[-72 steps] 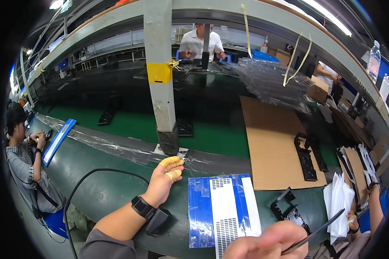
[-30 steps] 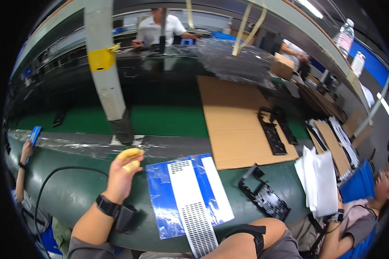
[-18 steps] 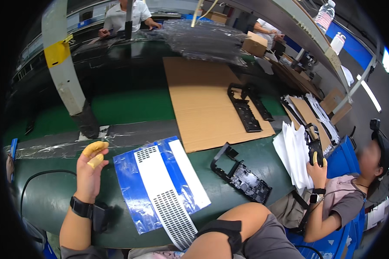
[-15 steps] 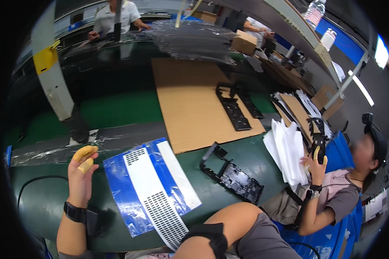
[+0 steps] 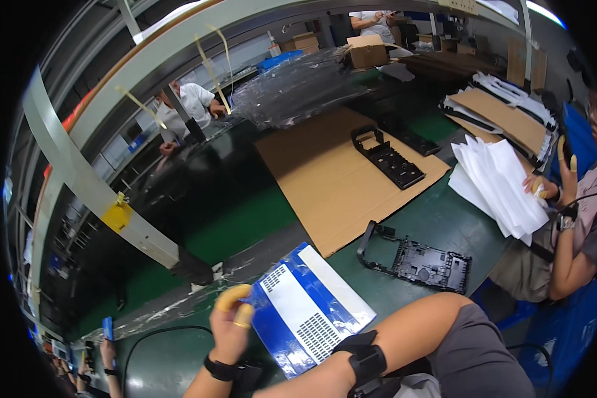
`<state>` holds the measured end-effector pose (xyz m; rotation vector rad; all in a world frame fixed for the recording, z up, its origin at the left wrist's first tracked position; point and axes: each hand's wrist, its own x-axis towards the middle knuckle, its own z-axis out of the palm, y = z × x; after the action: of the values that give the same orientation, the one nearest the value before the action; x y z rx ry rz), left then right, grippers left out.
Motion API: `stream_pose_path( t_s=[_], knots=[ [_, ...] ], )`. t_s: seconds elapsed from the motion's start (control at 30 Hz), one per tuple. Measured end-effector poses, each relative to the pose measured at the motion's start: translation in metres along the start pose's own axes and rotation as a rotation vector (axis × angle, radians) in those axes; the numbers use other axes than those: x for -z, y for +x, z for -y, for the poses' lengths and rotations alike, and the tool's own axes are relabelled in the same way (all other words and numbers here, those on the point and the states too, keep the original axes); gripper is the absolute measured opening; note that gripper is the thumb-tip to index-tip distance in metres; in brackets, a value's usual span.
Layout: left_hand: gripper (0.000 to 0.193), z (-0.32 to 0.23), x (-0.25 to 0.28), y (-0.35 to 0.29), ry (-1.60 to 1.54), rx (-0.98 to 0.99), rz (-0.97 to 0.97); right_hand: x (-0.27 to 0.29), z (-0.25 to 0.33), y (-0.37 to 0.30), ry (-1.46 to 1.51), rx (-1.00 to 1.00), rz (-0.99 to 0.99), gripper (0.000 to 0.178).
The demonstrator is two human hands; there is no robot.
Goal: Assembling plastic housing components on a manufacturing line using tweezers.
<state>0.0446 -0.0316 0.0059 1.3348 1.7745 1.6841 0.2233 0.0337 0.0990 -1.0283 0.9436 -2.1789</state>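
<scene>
My left hand (image 5: 231,328), with yellow finger cots on two fingers, hovers by the left edge of a blue plastic packet (image 5: 265,331). Its fingers are half bent and apart, with nothing visible between them. Across the packet lies a white sheet of small black stickers (image 5: 315,335). My right forearm (image 5: 421,325), a black band at its wrist, reaches over the sheet's near end. The right hand runs down to the lower edge, its fingers out of sight. Right of the packet, a black plastic frame (image 5: 434,265) with a loop-shaped end lies on the green table (image 5: 331,275).
Beyond is a cardboard sheet (image 5: 318,179) bearing another black frame (image 5: 391,159); a further one lies beside it. White paper sheets (image 5: 494,182) are at the right, near a seated co-worker (image 5: 577,245). A metal post (image 5: 126,222) stands at the left. Others work farther back.
The view has swung left, so the table things sit farther right. My left hand is closer to the packet. The co-worker's hand is now by the white papers.
</scene>
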Motion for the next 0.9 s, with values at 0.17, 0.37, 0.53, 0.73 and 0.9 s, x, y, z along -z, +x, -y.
stream_pose_path(
  t_s=[0.17, 0.37, 0.53, 0.73, 0.9],
  knots=[
    [0.017, -0.08, -0.066, 0.005, 0.292, -0.068, 0.549, -0.014, 0.031, -0.015, -0.208, 0.358, -0.457, 0.022],
    [0.01, -0.045, -0.175, 0.034, 0.534, -0.432, 0.894, -0.039, 0.071, -0.04, -0.299, 0.834, 0.035, 0.031],
    [0.026, -0.051, -0.198, 0.038, 0.831, -0.552, 0.874, -0.087, 0.058, -0.04, -0.398, 0.796, 0.065, 0.031],
    [0.019, -0.047, -0.213, 0.056, 0.994, -0.468, 0.834, -0.079, 0.058, -0.059, -0.366, 0.783, 0.105, 0.03],
    [0.011, -0.052, -0.213, 0.052, 0.926, -0.447, 0.761, -0.08, 0.05, -0.067, -0.329, 0.784, 0.119, 0.029]
  ],
)
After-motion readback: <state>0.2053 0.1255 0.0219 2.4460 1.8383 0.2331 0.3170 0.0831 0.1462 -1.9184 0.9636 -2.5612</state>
